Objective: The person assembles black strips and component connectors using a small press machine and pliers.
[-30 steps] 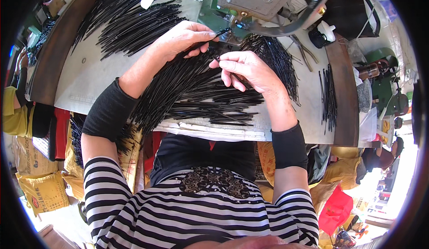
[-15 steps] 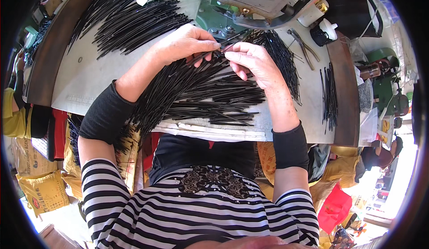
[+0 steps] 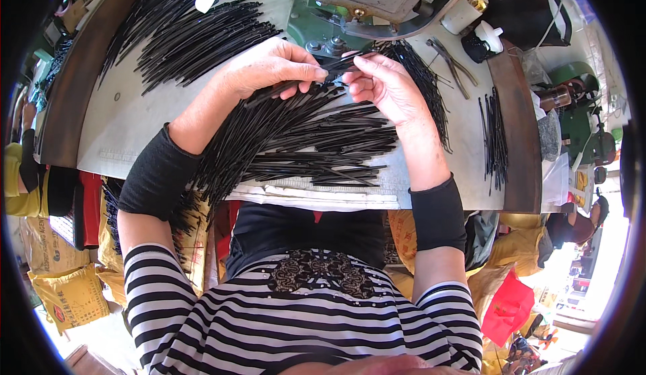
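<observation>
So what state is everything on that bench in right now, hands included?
Left hand: closed on a few black rods, over the pile.
Right hand: pinching the same rods' other end.
Held black rods: lifted, bridging both hands.
Rod pile: fanned loosely on the table.
Far rod pile: lying spread, untouched.
Small bundle: lying straight, apart.
Pliers: lying, unused.

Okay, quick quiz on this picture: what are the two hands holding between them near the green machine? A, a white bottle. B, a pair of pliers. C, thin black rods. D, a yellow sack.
C: the left hand and the right hand meet over thin black rods, pinched from the big pile on the table; the pliers lie untouched to the right.
</observation>
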